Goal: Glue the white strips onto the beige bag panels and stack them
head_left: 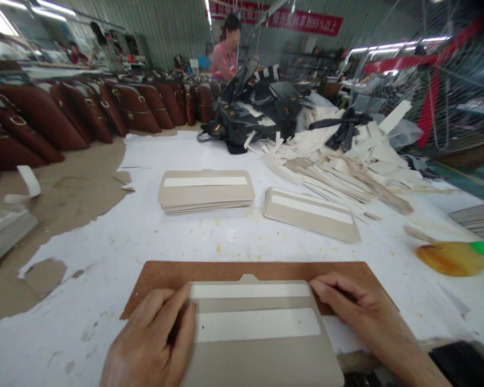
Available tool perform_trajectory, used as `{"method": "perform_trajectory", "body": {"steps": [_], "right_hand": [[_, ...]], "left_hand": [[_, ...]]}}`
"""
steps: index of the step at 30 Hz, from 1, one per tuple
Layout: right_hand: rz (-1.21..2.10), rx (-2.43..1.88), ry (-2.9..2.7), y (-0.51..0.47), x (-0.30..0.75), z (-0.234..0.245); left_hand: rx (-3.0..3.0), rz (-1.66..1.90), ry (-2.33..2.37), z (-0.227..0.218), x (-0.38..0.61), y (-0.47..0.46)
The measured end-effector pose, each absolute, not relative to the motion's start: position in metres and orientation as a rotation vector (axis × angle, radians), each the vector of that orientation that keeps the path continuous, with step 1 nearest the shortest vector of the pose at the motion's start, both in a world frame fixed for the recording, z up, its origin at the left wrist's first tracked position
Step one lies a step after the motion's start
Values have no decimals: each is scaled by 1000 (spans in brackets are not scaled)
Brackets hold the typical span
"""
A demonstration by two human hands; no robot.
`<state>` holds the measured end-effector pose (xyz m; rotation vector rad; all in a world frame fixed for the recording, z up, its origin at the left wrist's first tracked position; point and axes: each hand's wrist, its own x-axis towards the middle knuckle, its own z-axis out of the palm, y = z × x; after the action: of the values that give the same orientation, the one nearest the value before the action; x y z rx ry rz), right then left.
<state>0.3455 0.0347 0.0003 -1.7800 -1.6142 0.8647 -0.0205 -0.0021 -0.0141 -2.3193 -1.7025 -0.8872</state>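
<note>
A beige panel (258, 349) with two white strips lies in front of me on a brown board (173, 275). My left hand (153, 338) rests on the panel's left edge, fingers together and pressing flat. My right hand (355, 306) lies on the panel's upper right corner and the board, fingers curled down on the surface. Neither hand grips anything that I can see.
Two stacks of similar beige panels (205, 191) (310, 212) lie further back. Behind them sit a heap of cut strips (347, 161), black bags (250, 115) and rows of brown bags (84, 113). An orange brush (452, 258) lies at right. A person (226, 54) stands at the far end.
</note>
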Motion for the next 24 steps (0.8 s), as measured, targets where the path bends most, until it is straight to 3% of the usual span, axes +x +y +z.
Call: {"method": "perform_trajectory", "body": {"steps": [4,12,17,24], "right_hand": [[441,-1744,-1272,16,364,0],[34,-1045,-2225,10,274,2],[-194,-1019,-2466,24,260,-19],[-491,-918,-2552,29,273,-23]], "left_hand": [[-2175,-1041,-1703,-5,-16,-12],[-2470,-716,-1415,-1,31,-9],[-2487,-636,-1496,-8,44,-7],[-2330,-794,-1531,-15,50,-8]]}}
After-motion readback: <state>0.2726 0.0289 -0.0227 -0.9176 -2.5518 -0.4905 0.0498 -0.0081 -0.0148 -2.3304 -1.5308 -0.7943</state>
